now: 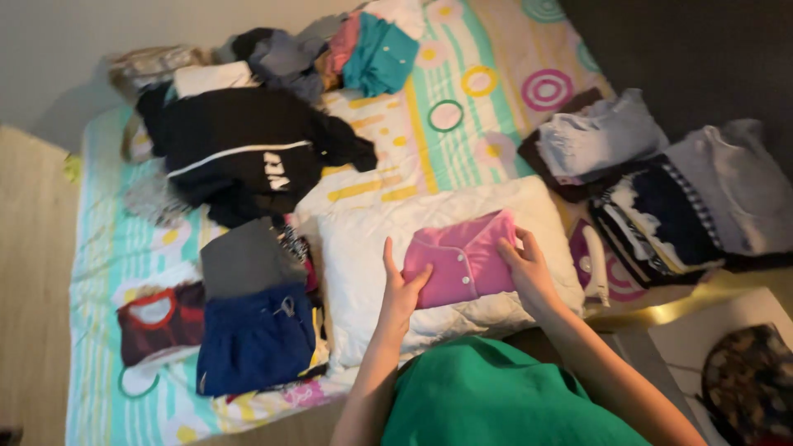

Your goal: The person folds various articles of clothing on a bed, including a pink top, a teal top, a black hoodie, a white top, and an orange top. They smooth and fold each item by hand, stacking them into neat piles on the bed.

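Folded pink buttoned garment point(459, 258) pressed flat on a white pillow point(363, 264), centre of frame.
The left hand point(402, 289) rests open-fingered on its left edge and the right hand point(525, 266) on its right edge, neither clenched; it looks soft, light and floppy, best gripped by both side edges to keep the fold.

A: Dim, warm indoor light, brightest on the white pillow point(363, 248).

B: Right of the pillow it falls into dark shadow; the whole picture is soft, slightly blurred, with no glare.
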